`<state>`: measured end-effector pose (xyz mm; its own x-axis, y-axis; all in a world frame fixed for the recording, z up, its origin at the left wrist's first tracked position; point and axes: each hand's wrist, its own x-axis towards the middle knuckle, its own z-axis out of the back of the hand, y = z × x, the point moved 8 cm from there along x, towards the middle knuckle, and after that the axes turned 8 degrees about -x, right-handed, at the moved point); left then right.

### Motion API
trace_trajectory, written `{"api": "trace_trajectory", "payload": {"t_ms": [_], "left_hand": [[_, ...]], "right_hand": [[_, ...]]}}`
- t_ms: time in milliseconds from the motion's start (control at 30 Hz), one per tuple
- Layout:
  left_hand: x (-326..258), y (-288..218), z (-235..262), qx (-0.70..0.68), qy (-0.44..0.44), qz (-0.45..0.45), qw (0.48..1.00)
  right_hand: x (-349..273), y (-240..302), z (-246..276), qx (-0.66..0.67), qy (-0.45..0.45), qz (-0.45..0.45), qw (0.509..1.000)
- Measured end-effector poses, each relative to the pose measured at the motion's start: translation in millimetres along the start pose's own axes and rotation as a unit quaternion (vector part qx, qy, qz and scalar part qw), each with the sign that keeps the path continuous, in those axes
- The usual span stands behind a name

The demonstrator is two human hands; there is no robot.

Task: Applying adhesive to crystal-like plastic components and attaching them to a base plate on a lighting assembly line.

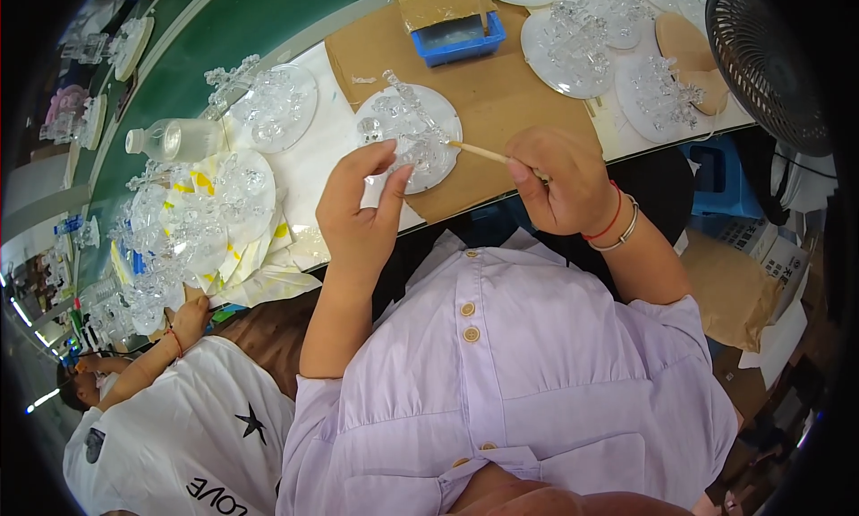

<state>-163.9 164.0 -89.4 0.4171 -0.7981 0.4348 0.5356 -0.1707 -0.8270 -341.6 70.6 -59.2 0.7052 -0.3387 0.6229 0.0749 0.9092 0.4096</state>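
In front of me lies a round white disc [436,169] with clear plastic pieces [410,113] standing on it. My right hand [562,180] pinches a thin light wooden brush [483,152], whose tip reaches the clear pieces near the disc's right edge. At the disc's lower left is my left hand [362,207], thumb and forefinger curved and apart. Nothing shows between them, though the other fingers are partly hidden.
Brown cardboard [492,95] lies under the disc, with a blue tray [458,43] behind. More discs with clear pieces [568,55] stand right and left. A clear bottle [174,141] lies left, a black fan [765,64] stands far right. A co-worker's hand [190,321] is at the left.
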Motion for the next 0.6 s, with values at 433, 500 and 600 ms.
{"api": "trace_trajectory", "payload": {"t_ms": [433, 500, 600], "left_hand": [[19, -27, 15, 0.117, -0.005, -0.120, 0.986], [34, -27, 11, 0.105, 0.017, -0.100, 0.989], [47, -24, -5, 0.058, 0.101, -0.033, 0.993]], "right_hand": [[1, 4, 4, 0.016, -0.011, 0.000, 1.000], [2, 1, 19, 0.009, -0.059, -0.014, 0.998], [-1, -7, 40, 0.023, -0.105, -0.048, 0.993]]}}
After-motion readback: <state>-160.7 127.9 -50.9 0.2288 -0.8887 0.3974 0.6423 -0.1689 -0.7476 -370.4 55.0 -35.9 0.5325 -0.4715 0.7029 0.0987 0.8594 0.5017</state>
